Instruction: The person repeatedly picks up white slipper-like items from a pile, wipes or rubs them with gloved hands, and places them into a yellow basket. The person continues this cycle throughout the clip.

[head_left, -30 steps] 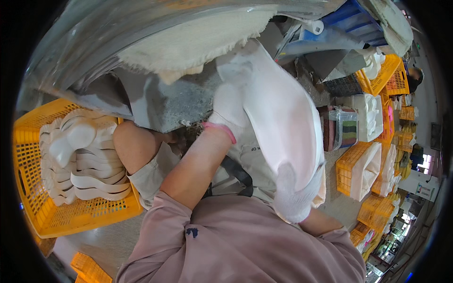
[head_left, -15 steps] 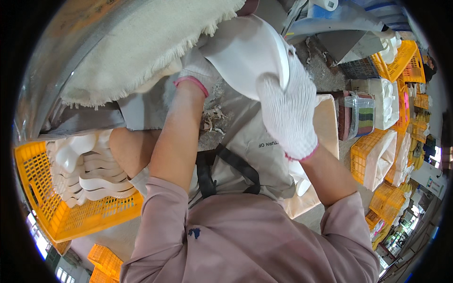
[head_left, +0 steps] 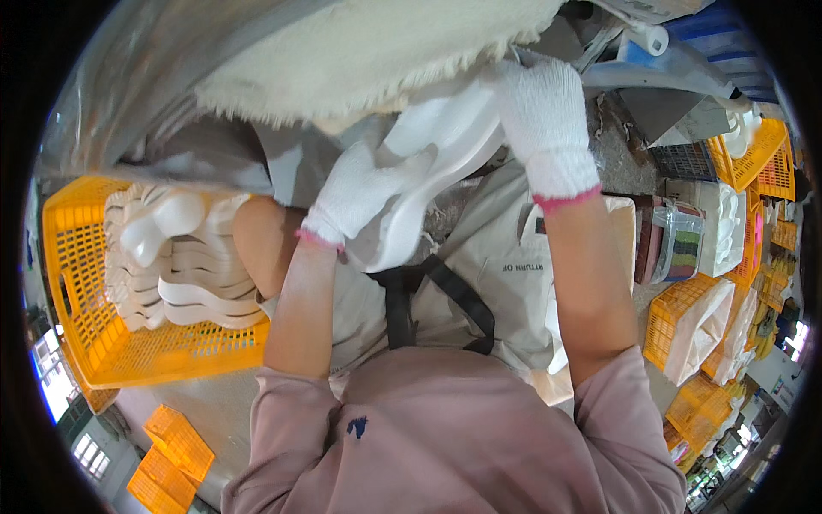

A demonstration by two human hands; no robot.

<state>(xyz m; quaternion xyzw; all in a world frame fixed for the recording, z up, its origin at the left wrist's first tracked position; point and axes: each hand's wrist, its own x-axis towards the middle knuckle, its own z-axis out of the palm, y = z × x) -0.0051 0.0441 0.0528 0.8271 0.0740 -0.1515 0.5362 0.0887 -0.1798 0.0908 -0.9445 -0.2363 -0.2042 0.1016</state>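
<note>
**White piece held up at the buffing wheel**

Both my gloved hands are clamped on one white moulded piece [head_left: 437, 180]. Left hand [head_left: 360, 193] grips its lower end, right hand [head_left: 539, 111] its upper end, pressed against the cream cloth wheel [head_left: 360, 51]. Yellow crate [head_left: 86, 291] of stacked white pieces [head_left: 171, 265] sits at my left.

Bright daylight, fisheye edges, dark rim
</note>
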